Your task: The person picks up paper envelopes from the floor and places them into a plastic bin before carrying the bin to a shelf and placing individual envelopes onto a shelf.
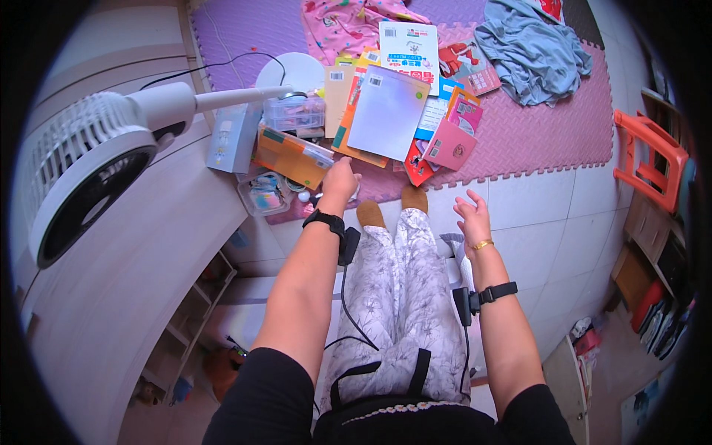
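My left hand (340, 181) is at the right end of an orange book (292, 158) and appears to grip its edge; the fingertips are partly hidden. The book lies tilted in front of a clear plastic box (295, 114). To the right of that hand, a pale lavender-covered book (386, 111) rests on an orange book and other books. Above the floor tiles, my right hand (473, 217) is held with its fingers apart, holding nothing. Nearest to it are a pink book (450, 146) and a red book (418, 164).
A white fan (94, 167) leans in from the left. Beside the books stand a light-blue box (233, 139) and an open clear container (264, 192). Blue cloth (531, 55) lies on the foam mat (534, 133). An orange plastic stool (651, 158) is at right.
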